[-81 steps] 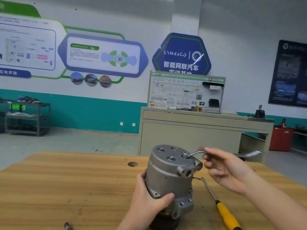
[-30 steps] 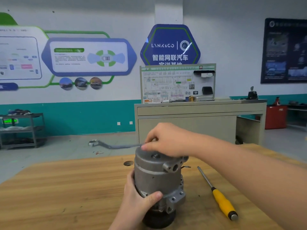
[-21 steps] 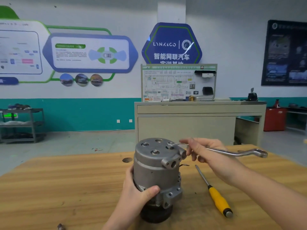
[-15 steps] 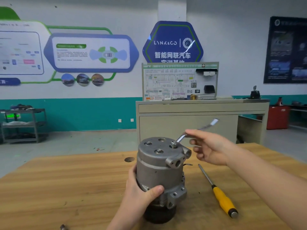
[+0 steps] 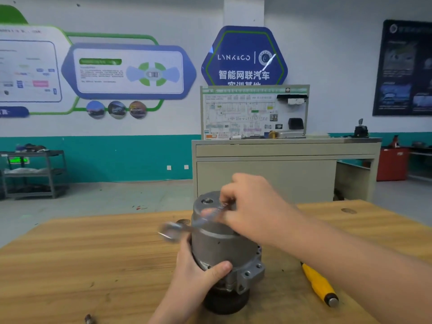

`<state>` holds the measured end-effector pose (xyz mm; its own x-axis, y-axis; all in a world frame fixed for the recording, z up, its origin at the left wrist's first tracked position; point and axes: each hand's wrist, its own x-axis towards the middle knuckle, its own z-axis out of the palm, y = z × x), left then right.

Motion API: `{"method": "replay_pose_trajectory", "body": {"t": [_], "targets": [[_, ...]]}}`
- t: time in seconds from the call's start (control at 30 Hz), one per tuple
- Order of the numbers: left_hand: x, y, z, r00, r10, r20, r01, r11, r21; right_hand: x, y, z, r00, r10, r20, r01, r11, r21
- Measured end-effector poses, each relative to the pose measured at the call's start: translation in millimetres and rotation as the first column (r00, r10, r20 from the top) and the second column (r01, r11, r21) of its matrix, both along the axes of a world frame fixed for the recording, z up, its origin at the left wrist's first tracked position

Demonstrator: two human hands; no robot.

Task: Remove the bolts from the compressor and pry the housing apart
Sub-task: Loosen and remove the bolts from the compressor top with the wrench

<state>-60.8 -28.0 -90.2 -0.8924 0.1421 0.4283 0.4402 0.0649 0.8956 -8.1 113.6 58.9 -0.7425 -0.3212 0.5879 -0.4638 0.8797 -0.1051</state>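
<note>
A grey metal compressor [image 5: 219, 244] stands upright on its black pulley on the wooden table [image 5: 81, 258]. My left hand [image 5: 198, 274] grips its lower body from the near left side. My right hand [image 5: 252, 209] sits over the compressor's top and holds a metal wrench [image 5: 187, 226], whose blurred free end sticks out to the left past the housing. One bolt [image 5: 207, 201] shows on the top face at the left; the wrench's working end is hidden under my right hand.
A yellow-handled screwdriver [image 5: 320, 285] lies on the table to the right of the compressor. A small loose bolt [image 5: 88, 319] lies near the front edge at the left. A beige bench [image 5: 280, 169] with a display board stands behind the table.
My right hand has swung the wrench from pointing up and right round to the left over the compressor's top. My left hand keeps its grip on the housing.
</note>
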Motion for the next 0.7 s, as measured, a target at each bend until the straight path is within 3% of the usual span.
{"method": "replay_pose_trajectory", "body": {"t": [0.07,0.13,0.2,0.27,0.33,0.37,0.43,0.5,0.6,0.7], "targets": [[-0.5,0.2,-0.7,1.000,-0.012,0.003,0.012,1.000,0.004,12.1,22.9,-15.2,0.992,0.081,-0.099,-0.094,0.987,-0.131],[0.8,0.5,-0.3,0.999,-0.025,0.023,0.024,1.000,0.019,18.3,49.3,-26.5,0.984,0.146,-0.106,-0.176,0.911,-0.373],[0.9,1.0,0.2,0.999,-0.023,0.034,0.022,1.000,0.019,14.2,65.6,-34.4,0.969,0.246,-0.013,-0.192,0.723,-0.664],[-0.2,1.5,0.6,0.999,-0.004,0.033,0.003,1.000,0.009,-1.2,75.0,-38.8,0.940,0.323,0.109,-0.072,0.499,-0.864],[-1.2,1.7,0.7,1.000,0.002,0.028,-0.003,1.000,0.009,-20.8,81.8,-36.1,0.914,0.347,0.212,0.102,0.310,-0.945],[-1.7,1.7,0.6,1.000,-0.001,0.027,0.000,1.000,0.011,-30.1,83.4,-32.4,0.903,0.343,0.260,0.173,0.265,-0.948],[-2.0,1.5,0.2,1.000,-0.006,0.024,0.006,1.000,0.005,-47.7,82.1,-21.6,0.886,0.303,0.352,0.266,0.291,-0.919],[-2.2,1.5,0.4,1.000,-0.001,0.020,0.001,1.000,0.002,-62.4,73.2,-4.9,0.864,0.243,0.441,0.330,0.388,-0.860],[-2.7,2.2,1.1,1.000,-0.006,0.018,0.006,1.000,-0.001,-78.8,49.2,19.9,0.823,0.140,0.551,0.350,0.640,-0.685],[-2.4,1.9,1.8,1.000,-0.009,0.011,0.009,1.000,-0.002,-76.9,17.6,37.7,0.841,0.070,0.537,0.214,0.868,-0.449]]}}
